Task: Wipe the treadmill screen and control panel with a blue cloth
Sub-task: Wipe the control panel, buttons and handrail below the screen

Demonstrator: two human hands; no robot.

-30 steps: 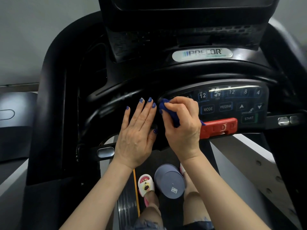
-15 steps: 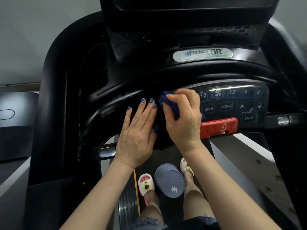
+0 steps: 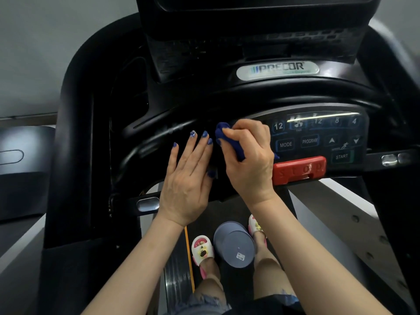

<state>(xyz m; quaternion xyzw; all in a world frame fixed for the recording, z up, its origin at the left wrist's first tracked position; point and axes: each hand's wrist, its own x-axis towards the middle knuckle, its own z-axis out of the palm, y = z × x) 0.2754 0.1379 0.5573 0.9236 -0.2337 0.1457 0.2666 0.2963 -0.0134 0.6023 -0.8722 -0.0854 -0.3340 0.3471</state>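
Note:
The treadmill's control panel (image 3: 318, 142) curves across the middle, with lit keys such as MODE, PROGRAM and START. My right hand (image 3: 247, 160) grips a bunched blue cloth (image 3: 229, 139) and presses it against the panel's left end. My left hand (image 3: 191, 173) lies flat with straight fingers on the black console just left of the cloth. The dark screen (image 3: 254, 10) rises at the top, mostly cut off by the frame edge.
A red STOP bar (image 3: 300, 170) sits right of my right hand. A grey bucket (image 3: 234, 245) stands on the belt between my feet. Silver grip sensors (image 3: 147, 203) are on the crossbar. Black side arms (image 3: 75, 133) enclose the console.
My right hand with the cloth has shifted slightly up and right on the panel's left end. My left hand has stayed flat in place.

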